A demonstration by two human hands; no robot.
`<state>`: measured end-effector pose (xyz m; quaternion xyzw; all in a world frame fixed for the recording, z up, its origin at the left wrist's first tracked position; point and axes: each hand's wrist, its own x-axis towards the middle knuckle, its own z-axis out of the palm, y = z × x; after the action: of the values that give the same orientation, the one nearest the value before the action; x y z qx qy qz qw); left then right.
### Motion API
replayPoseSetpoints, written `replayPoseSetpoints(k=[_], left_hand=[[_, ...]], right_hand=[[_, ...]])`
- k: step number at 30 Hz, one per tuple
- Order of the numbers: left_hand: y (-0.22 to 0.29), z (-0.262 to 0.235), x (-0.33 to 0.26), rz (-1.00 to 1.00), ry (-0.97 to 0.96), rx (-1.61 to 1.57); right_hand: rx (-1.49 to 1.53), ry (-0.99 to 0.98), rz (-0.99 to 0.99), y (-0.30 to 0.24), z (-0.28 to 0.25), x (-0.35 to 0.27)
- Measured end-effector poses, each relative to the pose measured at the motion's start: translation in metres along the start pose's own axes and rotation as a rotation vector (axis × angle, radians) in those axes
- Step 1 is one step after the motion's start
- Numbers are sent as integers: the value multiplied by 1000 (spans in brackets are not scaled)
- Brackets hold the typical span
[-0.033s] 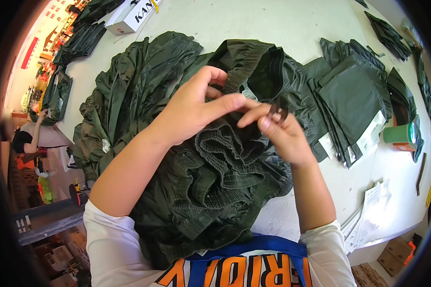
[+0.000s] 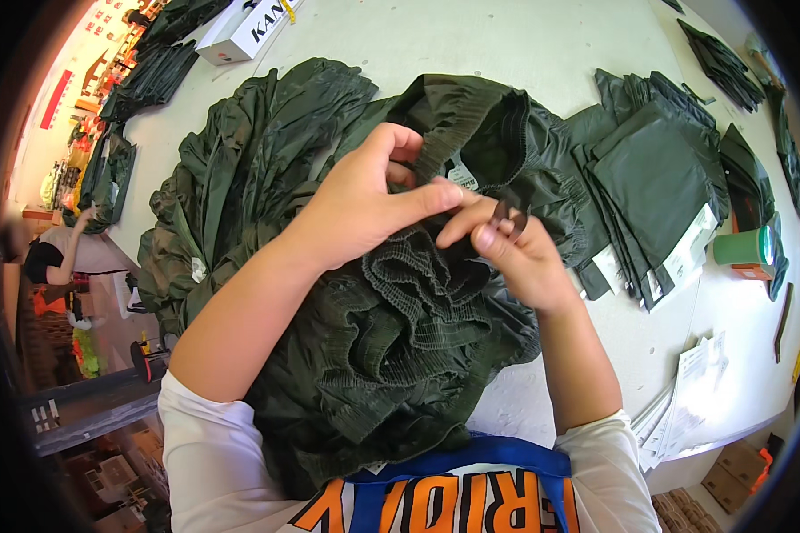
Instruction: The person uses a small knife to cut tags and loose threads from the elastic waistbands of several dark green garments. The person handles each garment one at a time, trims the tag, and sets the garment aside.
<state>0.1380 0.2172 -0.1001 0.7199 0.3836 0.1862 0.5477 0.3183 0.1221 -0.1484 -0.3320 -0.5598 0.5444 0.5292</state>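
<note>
Dark green garments with gathered elastic waistbands lie heaped before me. My left hand [image 2: 364,195] pinches the edge of the upper garment [image 2: 462,102] at its elastic waistband, thumb stretched toward the right; its fingertips are partly hidden in the cloth. A small white label [image 2: 461,174] shows inside that waistband, just above the thumb. My right hand [image 2: 524,258] is closed round a small dark looped tool [image 2: 510,218], its fingertips close to the left thumb. Below both hands, ruffled elastic bands [image 2: 418,302] of more garments are piled up.
Folded dark green garments [image 2: 653,169] with white paper tags lie at right. Beyond them stands a green-lidded tub [image 2: 742,247] on a small orange box. Loose paper sheets [image 2: 684,400] lie near the table's right edge. A white box [image 2: 244,31] stands at the back; another person [image 2: 71,249] is at far left.
My right hand has shifted slightly, and the dark tool sits a little lower. More of the white label in the waistband shows. The left hand has barely moved.
</note>
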Motion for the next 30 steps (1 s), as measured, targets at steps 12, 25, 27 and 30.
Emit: replayPoseSetpoints(k=[12,25,27,30], left_hand=[[-14,-7,-20,-96,143,-1044],[-37,-17,-21,-34,31,-1307],[-42,-18,-20,8,-22,-1343],[-41,-18,-18,8,-24,-1353]], right_hand=[[-323,481,-136,7,-1,-25],[-133,808,56,20,-24,-26],[24,803,134,19,-26,-27],[243,804,108,18,-26,-24]])
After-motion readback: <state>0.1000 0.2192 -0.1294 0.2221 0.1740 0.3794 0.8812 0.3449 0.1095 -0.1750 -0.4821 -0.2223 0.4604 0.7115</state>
